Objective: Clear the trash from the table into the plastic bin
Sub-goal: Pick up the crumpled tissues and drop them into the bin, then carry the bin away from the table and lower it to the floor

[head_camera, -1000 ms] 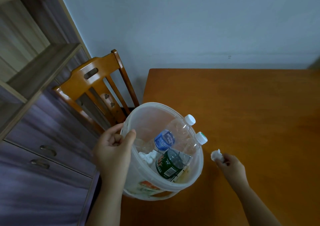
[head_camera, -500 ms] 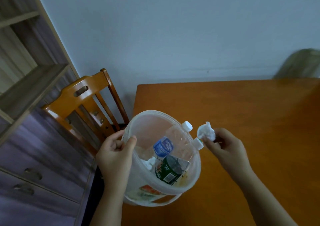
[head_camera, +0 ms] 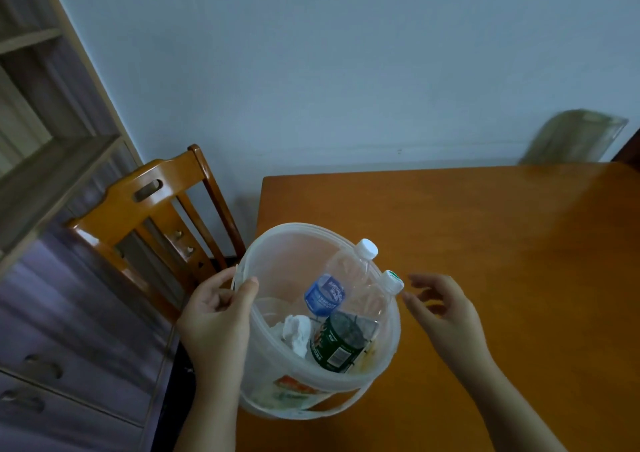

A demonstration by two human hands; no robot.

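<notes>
A translucent plastic bin point(head_camera: 294, 240) hangs at the left edge of the orange wooden table point(head_camera: 485, 243). My left hand point(head_camera: 214, 316) grips its left rim. Inside lie a clear bottle with a blue label point(head_camera: 325, 295), a second clear bottle with a white cap point(head_camera: 391, 280), a dark green labelled bottle point(head_camera: 337, 342) and crumpled white paper point(head_camera: 298, 333). My right hand point(head_camera: 440, 307) hovers just right of the bin's rim, fingers spread, holding nothing.
A wooden chair point(head_camera: 152, 209) stands left of the table, against the wall. A shelf and drawer unit point(head_camera: 41, 181) fills the left side. A blurred greenish object point(head_camera: 575, 138) sits at the table's far right edge.
My right hand carried the crumpled white paper from the table up to the bin and let go; the paper now lies inside. The left hand kept its grip on the rim.
</notes>
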